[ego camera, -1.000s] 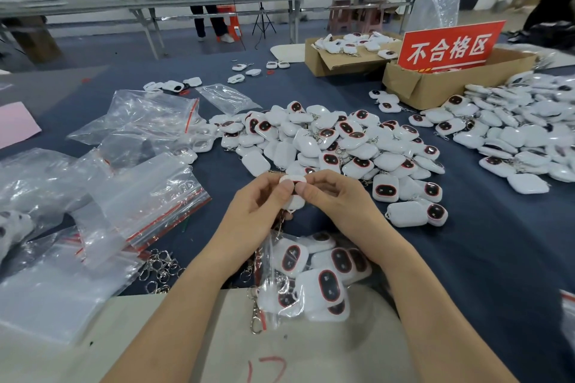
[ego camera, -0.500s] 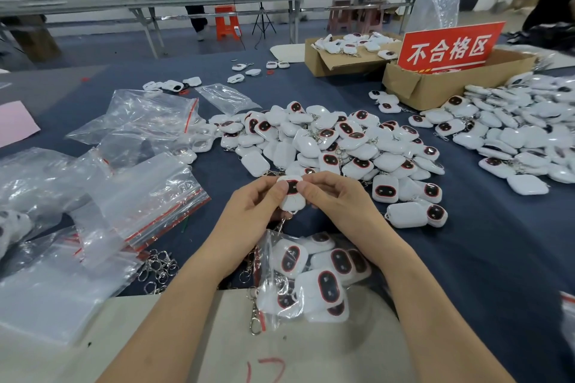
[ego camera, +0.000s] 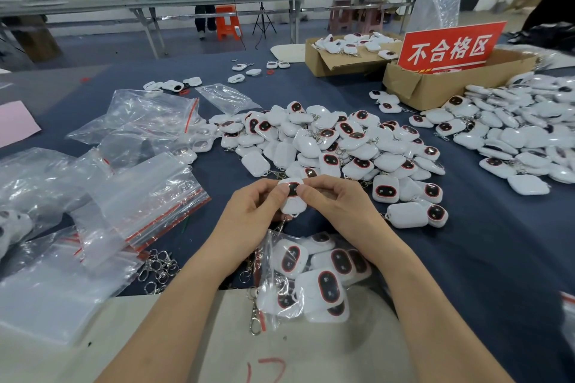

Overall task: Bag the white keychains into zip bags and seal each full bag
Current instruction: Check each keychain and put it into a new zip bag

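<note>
near: part-filled zip bag (ego camera: pixel 311 277) laid just under the hands, so drops are short | mid: one white keychain (ego camera: pixel 292 197) pinched face-up by left hand (ego camera: pixel 249 221) and right hand (ego camera: pixel 336 205), seemingly for checking | beyond: loose keychain pile (ego camera: pixel 329 143) kept within reach on tabletop (ego camera: pixel 482 258) | far: red-signed cardboard box (ego camera: pixel 435 84) set apart

We see only the middle of the keychain (ego camera: pixel 292 196); our left hand (ego camera: pixel 249 221) and right hand (ego camera: pixel 339 208) cover its edges. At 3 o'clock the keychain pile (ego camera: pixel 529 134) runs off the right edge. At 9 o'clock the clear bags (ego camera: pixel 46 289) blur together. At 6 o'clock the red scrawl (ego camera: pixel 264 368) is cut off at its foot.
</note>
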